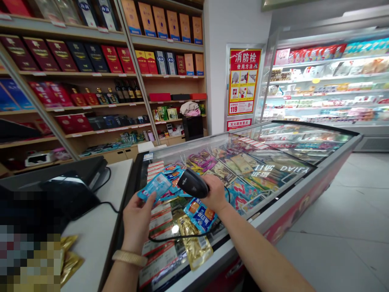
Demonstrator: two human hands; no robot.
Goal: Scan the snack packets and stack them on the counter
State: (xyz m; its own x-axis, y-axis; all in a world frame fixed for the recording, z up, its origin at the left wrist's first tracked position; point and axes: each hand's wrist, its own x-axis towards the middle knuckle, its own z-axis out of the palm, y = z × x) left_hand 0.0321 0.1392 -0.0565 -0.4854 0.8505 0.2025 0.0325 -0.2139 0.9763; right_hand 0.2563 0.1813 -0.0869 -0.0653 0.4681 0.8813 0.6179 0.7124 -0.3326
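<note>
My left hand [138, 215] pinches a small light-blue snack packet [155, 185] between thumb and fingers, its printed back turned up. Wrapped round the handle of a black barcode scanner [193, 183] is my right hand [215, 192]; the scanner's head points left, toward the packet. More blue and red packets [173, 173] lie just behind, on the glass lid of a chest freezer [258, 219]. Below my right hand rest a blue packet with orange pictures [200, 215] and a gold foil packet [194, 243]. The scanner's black cable [182, 236] loops across the glass.
A white counter [111, 235] with a black screen device [77, 190] stands at the left, gold packets [69, 259] at its near end. Shelves of boxed bottles [100, 73] line the back wall. A lit open fridge [328, 89] stands at the right, beyond the tiled floor [340, 219].
</note>
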